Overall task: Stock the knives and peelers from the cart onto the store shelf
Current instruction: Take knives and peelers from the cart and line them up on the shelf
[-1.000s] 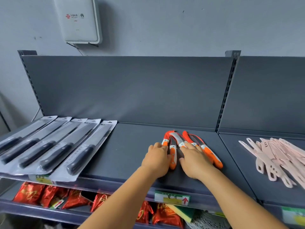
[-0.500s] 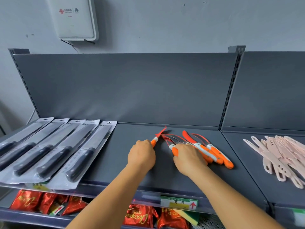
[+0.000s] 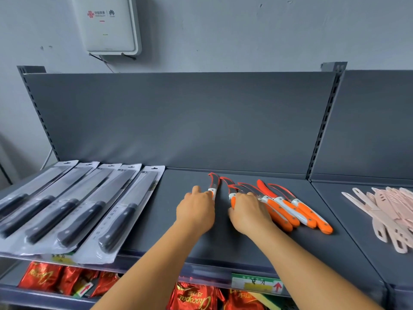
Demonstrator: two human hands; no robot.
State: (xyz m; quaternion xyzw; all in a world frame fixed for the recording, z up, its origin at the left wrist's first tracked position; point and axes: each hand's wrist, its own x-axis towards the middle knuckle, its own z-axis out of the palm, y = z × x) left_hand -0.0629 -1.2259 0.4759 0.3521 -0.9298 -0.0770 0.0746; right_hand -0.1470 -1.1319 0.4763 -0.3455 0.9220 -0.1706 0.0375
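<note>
The white wall box (image 3: 107, 25) above the shelving carries a red knot-shaped logo with small Chinese characters too fine to read, and beside it the Huawei flower logo. On the lower shelf, the red foil packets (image 3: 192, 298) show gold script reading "Chocopau". The green and yellow price tag (image 3: 257, 285) on the shelf edge bears a red upward arrow; its characters are illegible.

A dark grey shelf (image 3: 174, 224) was seen. Five packaged black-handled knives (image 3: 89, 211) were laid side by side at nine o'clock. Orange-handled knives (image 3: 290, 209) were fanned at the centre, blades toward twelve o'clock. Pale pink utensils (image 3: 384, 211) were heaped at three o'clock.
</note>
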